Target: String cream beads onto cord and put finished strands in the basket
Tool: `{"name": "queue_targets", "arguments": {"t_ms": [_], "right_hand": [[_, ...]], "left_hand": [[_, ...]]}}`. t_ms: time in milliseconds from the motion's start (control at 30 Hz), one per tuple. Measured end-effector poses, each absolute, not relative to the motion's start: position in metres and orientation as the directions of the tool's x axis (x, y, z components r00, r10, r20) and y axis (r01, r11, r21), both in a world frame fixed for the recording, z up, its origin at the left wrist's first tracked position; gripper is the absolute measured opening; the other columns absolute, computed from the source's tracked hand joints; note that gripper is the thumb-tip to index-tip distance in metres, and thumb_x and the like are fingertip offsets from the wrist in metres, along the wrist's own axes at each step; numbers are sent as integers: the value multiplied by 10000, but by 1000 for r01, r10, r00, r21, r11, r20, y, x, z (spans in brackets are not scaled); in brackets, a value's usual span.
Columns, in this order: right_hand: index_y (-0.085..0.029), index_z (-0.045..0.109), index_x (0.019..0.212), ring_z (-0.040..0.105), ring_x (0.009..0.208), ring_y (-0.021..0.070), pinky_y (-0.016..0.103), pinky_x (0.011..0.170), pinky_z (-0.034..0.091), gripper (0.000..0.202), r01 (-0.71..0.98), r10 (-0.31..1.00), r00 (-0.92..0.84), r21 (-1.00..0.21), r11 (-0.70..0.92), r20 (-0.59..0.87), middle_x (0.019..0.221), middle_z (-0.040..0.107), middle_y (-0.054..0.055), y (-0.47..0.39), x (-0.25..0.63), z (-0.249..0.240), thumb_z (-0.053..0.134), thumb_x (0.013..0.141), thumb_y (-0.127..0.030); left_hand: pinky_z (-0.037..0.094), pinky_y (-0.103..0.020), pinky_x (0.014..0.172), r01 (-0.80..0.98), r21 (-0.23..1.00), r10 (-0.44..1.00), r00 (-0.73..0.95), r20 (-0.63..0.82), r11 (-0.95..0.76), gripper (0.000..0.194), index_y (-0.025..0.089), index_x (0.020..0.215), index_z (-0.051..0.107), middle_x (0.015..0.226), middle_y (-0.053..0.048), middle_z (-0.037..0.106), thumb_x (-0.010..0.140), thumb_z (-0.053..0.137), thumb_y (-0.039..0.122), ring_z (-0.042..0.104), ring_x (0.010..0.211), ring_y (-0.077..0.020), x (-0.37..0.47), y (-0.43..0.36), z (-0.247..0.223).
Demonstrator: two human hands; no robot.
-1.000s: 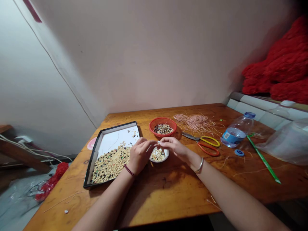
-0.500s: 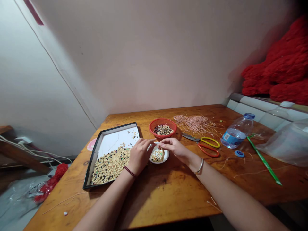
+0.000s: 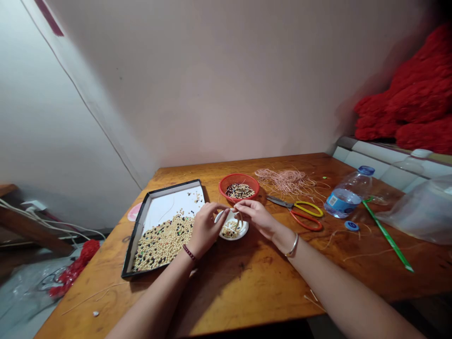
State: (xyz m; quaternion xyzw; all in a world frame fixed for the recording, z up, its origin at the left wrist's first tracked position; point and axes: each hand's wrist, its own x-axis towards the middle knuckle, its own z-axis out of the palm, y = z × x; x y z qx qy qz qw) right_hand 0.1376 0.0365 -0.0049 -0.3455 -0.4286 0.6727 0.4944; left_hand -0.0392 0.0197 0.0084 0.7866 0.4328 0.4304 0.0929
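Note:
My left hand (image 3: pixel 209 225) is over the near rim of a small white bowl (image 3: pixel 246 231), its thumb and forefinger bent towards each other; what lies at their tips is too small to make out. Opposite it, my right hand (image 3: pixel 259 219) pinches a strand of beads (image 3: pixel 240 220), which hangs in a short curve over the bowl. The fingertips of both hands nearly meet. Pale beads (image 3: pixel 230 230) lie in the bowl. Just left of my left hand, a black-edged tray (image 3: pixel 158 192) holds many cream, dark and green beads (image 3: pixel 162 242).
Behind the bowl stands a red basket (image 3: pixel 222 192) of beads. To the right are a tangle of pink cord (image 3: pixel 284 181), scissors (image 3: pixel 306 212), a water bottle (image 3: pixel 342 200), a blue cap (image 3: pixel 351 226), a green stick (image 3: pixel 388 238) and a plastic bag (image 3: pixel 423 212).
The strand of beads under my right hand has shifted to the right and up. My left fingers have moved slightly, with the thumb and forefinger a bit farther apart.

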Motion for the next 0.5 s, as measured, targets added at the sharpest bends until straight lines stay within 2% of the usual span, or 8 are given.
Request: {"name": "queue_targets", "arguments": {"t_ms": [133, 333, 500], "right_hand": [[-150, 674, 724, 601, 648, 113, 270, 685, 488, 293, -334, 968, -253, -938, -92, -5, 789, 683, 36, 37, 137, -5, 785, 616, -399], [-154, 652, 688, 527, 572, 89, 236, 580, 453, 276, -246, 975, -215, -969, 7, 62, 647, 605, -12, 37, 136, -2, 764, 610, -394], [-151, 657, 697, 484, 507, 87, 232, 506, 393, 280, -121, 952, -277, -988, 100, 130, 590, 587, -16, 36, 136, -3, 735, 637, -414]], "left_hand": [[454, -262, 706, 549, 491, 708, 301, 639, -677, 115, 205, 929, 649, 932, -45, 631, 893, 556, 263, 564, 845, -148, -37, 18, 10], [491, -294, 756, 545, 492, 703, 291, 649, -679, 106, 210, 917, 660, 994, -66, 621, 880, 576, 263, 578, 916, -169, -36, 16, 9], [508, -326, 796, 531, 503, 704, 290, 649, -682, 102, 215, 918, 658, 1124, -82, 625, 879, 578, 266, 581, 1017, -197, -36, 16, 9]]}}
